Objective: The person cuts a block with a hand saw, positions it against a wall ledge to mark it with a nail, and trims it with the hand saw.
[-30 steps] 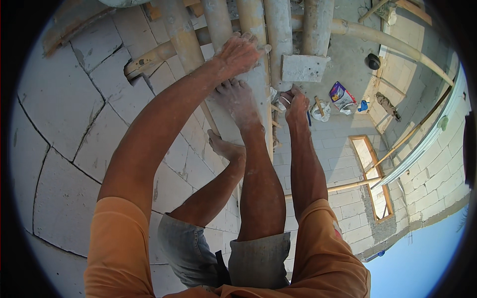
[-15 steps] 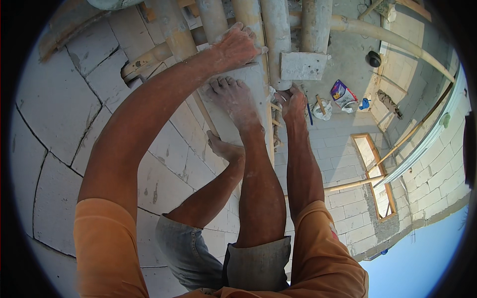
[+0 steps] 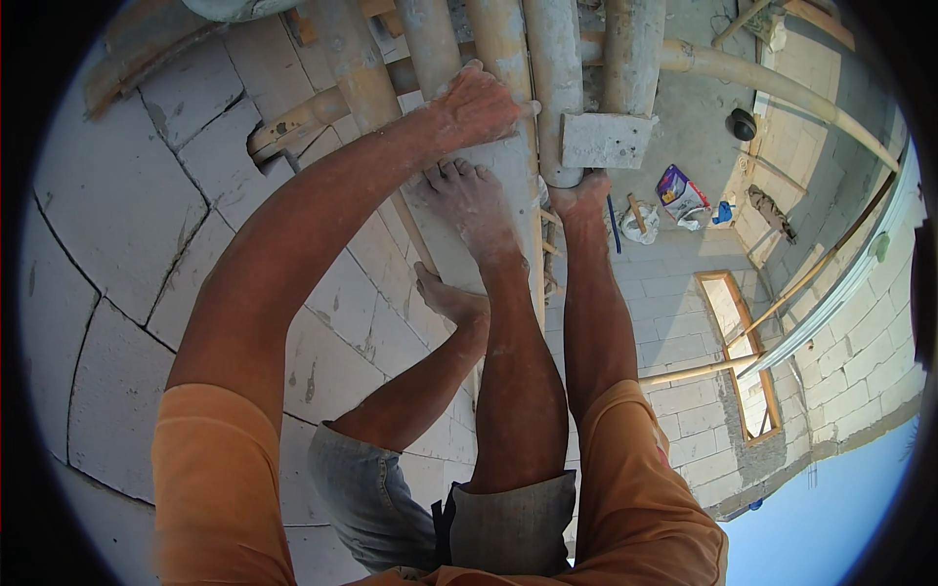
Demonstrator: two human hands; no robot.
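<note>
My left hand [image 3: 483, 107] is closed over a bamboo pole [image 3: 500, 49], knuckles up, its thumb reaching right. Just below it, my dusty bare foot [image 3: 471, 203] stands on a narrow grey board [image 3: 459, 254]. My right hand [image 3: 583, 192] is at the lower end of another bamboo pole [image 3: 554, 88]. Its fingers go behind that end and are mostly hidden, so its grip does not show. Close above the right hand, a whitish rectangular block [image 3: 608, 141] lies across the poles.
A pale block wall [image 3: 117, 215] rises at left. Far below on the right lie a purple-and-white bag [image 3: 681, 195], a dark round bowl-like object [image 3: 741, 123] and a blue scrap [image 3: 722, 212]. A wooden window frame [image 3: 740, 356] sits in the wall, with a long bamboo pole [image 3: 772, 70] crossing above.
The whole view has shifted slightly down and right. My right hand's fingers, partly visible around the pole end before, have slipped farther behind it. My left hand keeps its place on the pole.
</note>
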